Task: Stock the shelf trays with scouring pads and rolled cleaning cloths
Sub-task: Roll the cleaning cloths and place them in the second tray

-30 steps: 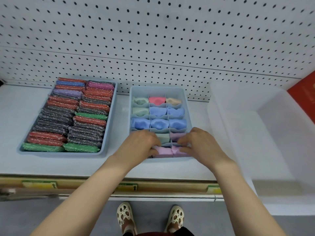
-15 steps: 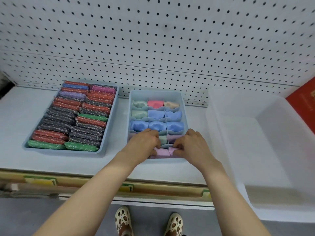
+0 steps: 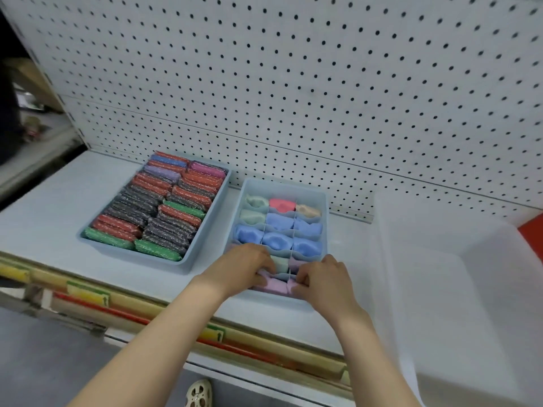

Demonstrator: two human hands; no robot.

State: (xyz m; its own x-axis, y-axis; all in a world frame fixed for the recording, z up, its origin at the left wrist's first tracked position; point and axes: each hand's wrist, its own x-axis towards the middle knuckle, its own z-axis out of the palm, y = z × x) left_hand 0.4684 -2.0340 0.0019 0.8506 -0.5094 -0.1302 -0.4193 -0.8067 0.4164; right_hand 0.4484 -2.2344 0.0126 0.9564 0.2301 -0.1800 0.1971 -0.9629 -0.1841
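Head view: the left hand (image 3: 245,267) and right hand (image 3: 324,279) remain over the near row of the divided tray (image 3: 325,201), as they were half a second ago. Both have fingers curled down onto the pale purple rolled cloths (image 3: 276,286) in the nearest compartments, pinching or tucking them; the exact grip is hidden under the knuckles. The camera has swung left and tilted, so the shelf (image 3: 58,201) now runs slantwise, and a dark gap shows at far left. The rolled cloths (image 3: 279,223) behind, blue, green, pink and beige, sit unchanged in their cells. The tray of scouring pads (image 3: 158,204) lies left of the divided tray, full. A white bin (image 3: 458,289) stands right.
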